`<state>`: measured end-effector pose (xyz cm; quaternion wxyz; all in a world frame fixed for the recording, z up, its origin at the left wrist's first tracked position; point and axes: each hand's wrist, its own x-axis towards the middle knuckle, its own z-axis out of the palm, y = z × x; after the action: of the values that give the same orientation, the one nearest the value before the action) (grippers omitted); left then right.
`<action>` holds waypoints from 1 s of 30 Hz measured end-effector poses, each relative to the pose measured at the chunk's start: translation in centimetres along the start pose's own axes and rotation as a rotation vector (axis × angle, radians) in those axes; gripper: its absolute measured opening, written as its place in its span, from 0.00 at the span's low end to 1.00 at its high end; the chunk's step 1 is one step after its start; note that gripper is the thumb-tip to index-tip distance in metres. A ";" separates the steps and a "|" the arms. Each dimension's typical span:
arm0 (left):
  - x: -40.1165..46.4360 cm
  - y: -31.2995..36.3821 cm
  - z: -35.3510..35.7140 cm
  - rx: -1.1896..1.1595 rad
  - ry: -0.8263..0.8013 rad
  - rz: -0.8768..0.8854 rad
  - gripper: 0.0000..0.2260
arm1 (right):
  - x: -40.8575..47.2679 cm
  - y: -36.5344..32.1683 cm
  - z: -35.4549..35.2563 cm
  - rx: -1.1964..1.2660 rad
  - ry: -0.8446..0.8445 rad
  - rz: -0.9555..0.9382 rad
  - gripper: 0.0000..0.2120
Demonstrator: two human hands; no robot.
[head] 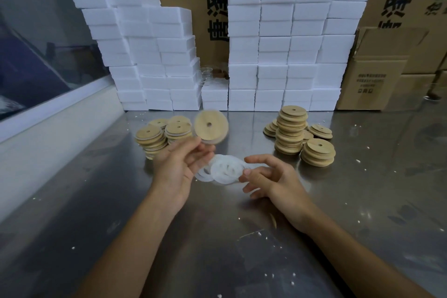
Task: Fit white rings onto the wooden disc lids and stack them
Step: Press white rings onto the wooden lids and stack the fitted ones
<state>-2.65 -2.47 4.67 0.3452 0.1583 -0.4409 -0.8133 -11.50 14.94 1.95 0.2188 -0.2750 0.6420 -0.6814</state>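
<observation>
A wooden disc lid with a centre hole is motion-blurred in the air just above the fingertips of my left hand, whose fingers are stretched out; no grip on it shows. A loose pile of white rings lies on the metal table between my hands. My right hand hovers at the pile's right edge with relaxed fingers, its thumb tip at the rim of the top ring. Ringed lids stand in short stacks at the left. Bare wooden lids are stacked at the right.
The steel table is speckled with white crumbs. White foam blocks are piled along the back, with cardboard boxes behind and to the right. A white ledge runs along the left side.
</observation>
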 end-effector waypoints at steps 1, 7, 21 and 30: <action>0.3 0.6 -0.3 -0.030 0.025 0.023 0.07 | 0.0 0.0 0.0 -0.001 0.011 0.006 0.10; 2.4 3.2 -3.3 -0.175 0.236 0.093 0.05 | 0.0 0.3 -0.1 -0.051 0.015 0.007 0.07; 5.4 2.5 -6.2 -0.130 0.481 0.057 0.06 | 0.2 0.6 -0.2 -0.059 0.037 -0.002 0.06; 6.3 1.8 -6.4 -0.082 0.486 0.066 0.04 | 0.3 0.9 -0.1 -0.092 0.026 -0.007 0.04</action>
<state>-2.83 -11.47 2.83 0.4734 0.3205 -0.3166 -0.7569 -11.86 14.70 1.10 0.1952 -0.2781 0.6744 -0.6555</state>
